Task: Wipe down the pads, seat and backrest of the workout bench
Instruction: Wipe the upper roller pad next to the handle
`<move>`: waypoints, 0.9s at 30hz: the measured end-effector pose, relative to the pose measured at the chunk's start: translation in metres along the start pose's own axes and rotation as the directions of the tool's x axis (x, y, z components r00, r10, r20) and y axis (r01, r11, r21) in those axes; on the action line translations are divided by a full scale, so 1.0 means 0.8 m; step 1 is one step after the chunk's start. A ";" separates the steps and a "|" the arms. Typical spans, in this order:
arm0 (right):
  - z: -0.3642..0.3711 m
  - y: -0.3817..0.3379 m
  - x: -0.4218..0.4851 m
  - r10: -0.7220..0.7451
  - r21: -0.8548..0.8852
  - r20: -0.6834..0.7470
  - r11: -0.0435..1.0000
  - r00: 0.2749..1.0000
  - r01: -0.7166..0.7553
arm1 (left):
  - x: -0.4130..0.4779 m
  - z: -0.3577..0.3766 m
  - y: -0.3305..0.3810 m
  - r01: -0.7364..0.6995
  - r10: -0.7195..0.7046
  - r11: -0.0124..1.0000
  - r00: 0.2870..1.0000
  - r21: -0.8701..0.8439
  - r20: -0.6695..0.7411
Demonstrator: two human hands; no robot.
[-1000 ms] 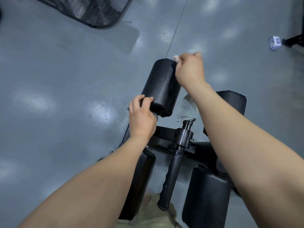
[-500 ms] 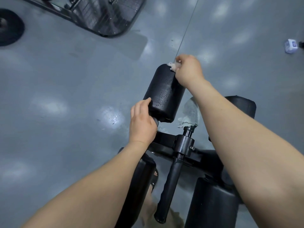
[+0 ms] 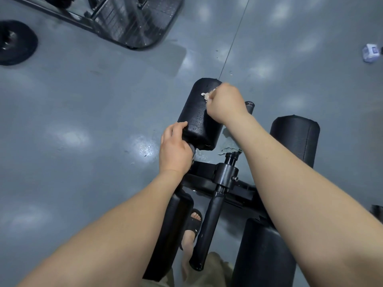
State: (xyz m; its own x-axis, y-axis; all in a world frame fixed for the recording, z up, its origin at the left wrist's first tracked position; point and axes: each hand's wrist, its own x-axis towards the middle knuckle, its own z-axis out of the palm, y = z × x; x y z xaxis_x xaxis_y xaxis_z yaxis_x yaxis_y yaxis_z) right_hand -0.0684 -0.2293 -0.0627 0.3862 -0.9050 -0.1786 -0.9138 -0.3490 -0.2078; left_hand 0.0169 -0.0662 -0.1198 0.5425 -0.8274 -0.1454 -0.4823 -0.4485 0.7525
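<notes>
A black roller pad [image 3: 198,117], wet with droplets, sticks out from the bench's black frame [image 3: 209,172] over the grey floor. My left hand [image 3: 175,150] grips the pad's near end. My right hand [image 3: 227,104] holds a small whitish wipe [image 3: 206,95] and presses it on the pad's top right side near the far end. A second roller pad [image 3: 296,137] lies to the right. Two lower pads, one on the left [image 3: 170,235] and one on the right [image 3: 263,255], flank a black post [image 3: 209,224].
A metal machine footplate [image 3: 132,19] lies at the top left beside a black weight plate [image 3: 16,43]. A small white object [image 3: 371,52] sits on the floor at the far right. My sandalled foot [image 3: 191,230] stands between the lower pads.
My right hand has drawn the wipe back along the pad from its far end toward me. My left hand keeps its grip on the near end. The view has tilted upward slightly.
</notes>
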 end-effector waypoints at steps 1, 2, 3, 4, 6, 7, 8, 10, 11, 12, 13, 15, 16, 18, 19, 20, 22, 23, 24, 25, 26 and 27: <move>-0.001 -0.002 -0.004 -0.022 -0.026 0.008 0.999 1.000 0.022 | 0.000 0.000 0.001 0.003 -0.003 1.000 1.000 0.004 -0.002; -0.002 -0.003 -0.007 -0.041 -0.041 0.020 0.998 0.999 0.042 | 0.001 0.000 0.001 0.003 -0.003 1.000 1.000 0.007 -0.006; -0.005 -0.004 -0.010 -0.056 -0.045 0.032 0.997 0.998 0.058 | 0.000 0.000 0.002 0.003 -0.003 1.000 1.000 0.010 -0.009; -0.008 -0.004 -0.014 -0.065 -0.043 0.047 0.997 0.997 0.067 | 0.000 0.001 0.002 0.003 -0.003 1.000 1.000 0.011 -0.012; -0.013 -0.005 -0.021 -0.080 -0.055 0.081 0.995 0.993 0.085 | 0.000 0.001 0.002 0.006 -0.006 1.000 1.000 0.013 -0.017; -0.015 -0.006 -0.026 -0.085 -0.069 0.099 0.993 0.991 0.092 | 0.000 0.001 0.002 0.016 -0.016 1.000 1.000 0.014 -0.020; -0.016 -0.007 -0.030 -0.091 -0.085 0.115 0.991 0.989 0.101 | 0.000 0.001 0.002 0.031 -0.031 0.999 0.999 0.012 -0.023; -0.018 -0.012 -0.041 -0.105 -0.099 0.135 0.988 0.985 0.119 | 0.001 0.001 0.003 0.054 -0.054 0.998 0.998 0.012 -0.025; -0.017 -0.015 -0.046 -0.111 -0.093 0.138 0.988 0.984 0.124 | 0.001 0.002 0.003 0.058 -0.058 0.998 0.998 0.015 -0.024; -0.015 -0.017 -0.050 -0.117 -0.086 0.134 0.988 0.984 0.129 | 0.001 0.002 0.002 0.059 -0.059 0.998 0.998 0.018 -0.022; -0.012 -0.018 -0.054 -0.122 -0.082 0.128 0.988 0.984 0.133 | 0.001 0.002 0.002 0.059 -0.058 0.998 0.998 0.021 -0.021; -0.008 -0.021 -0.063 -0.129 -0.057 0.102 0.989 0.986 0.136 | 0.001 0.002 0.001 0.057 -0.057 0.998 0.998 0.024 -0.019; -0.006 -0.023 -0.068 -0.134 -0.044 0.094 0.989 0.987 0.139 | 0.001 0.001 0.001 0.059 -0.058 0.998 0.998 0.023 -0.019; -0.003 -0.025 -0.076 -0.150 -0.051 0.096 0.987 0.984 0.155 | 0.001 0.001 0.001 0.059 -0.059 0.998 0.998 0.016 -0.019; -0.001 -0.026 -0.080 -0.159 -0.060 0.099 0.984 0.982 0.166 | 0.001 0.000 0.002 0.061 -0.060 0.998 0.998 0.014 -0.017; 0.001 -0.027 -0.084 -0.167 -0.066 0.098 0.983 0.981 0.173 | 0.001 0.000 0.002 0.061 -0.060 0.998 0.998 0.011 -0.016; 0.006 -0.028 -0.089 -0.179 -0.083 0.094 0.979 0.979 0.186 | 0.001 0.001 0.002 0.056 -0.056 0.998 0.998 0.006 -0.021; 0.009 -0.028 -0.093 -0.187 -0.094 0.097 0.976 0.978 0.196 | 0.001 0.000 0.001 0.055 -0.055 0.998 0.998 0.002 -0.023; 0.012 -0.028 -0.095 -0.194 -0.101 0.100 0.974 0.976 0.204 | 0.001 0.000 0.002 0.056 -0.056 0.998 0.998 0.000 -0.024; 0.015 -0.028 -0.098 -0.197 -0.105 0.107 0.972 0.975 0.208 | 0.000 -0.001 0.002 0.057 -0.057 0.998 0.998 -0.003 -0.025; 0.017 -0.028 -0.100 -0.198 -0.104 0.106 0.972 0.974 0.209 | 0.000 -0.002 0.002 0.056 -0.056 0.998 0.998 -0.005 -0.025; 0.019 -0.027 -0.102 -0.201 -0.109 0.100 0.971 0.974 0.212 | 0.000 -0.002 0.002 0.054 -0.054 0.998 0.998 -0.010 -0.025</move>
State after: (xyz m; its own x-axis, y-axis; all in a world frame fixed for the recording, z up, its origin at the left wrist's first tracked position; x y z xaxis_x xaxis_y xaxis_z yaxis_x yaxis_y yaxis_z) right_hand -0.0783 -0.1442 -0.0586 0.5728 -0.7873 -0.2283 -0.8194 -0.5572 -0.1344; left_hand 0.0169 -0.0666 -0.1174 0.5851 -0.7930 -0.1696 -0.4457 -0.4892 0.7497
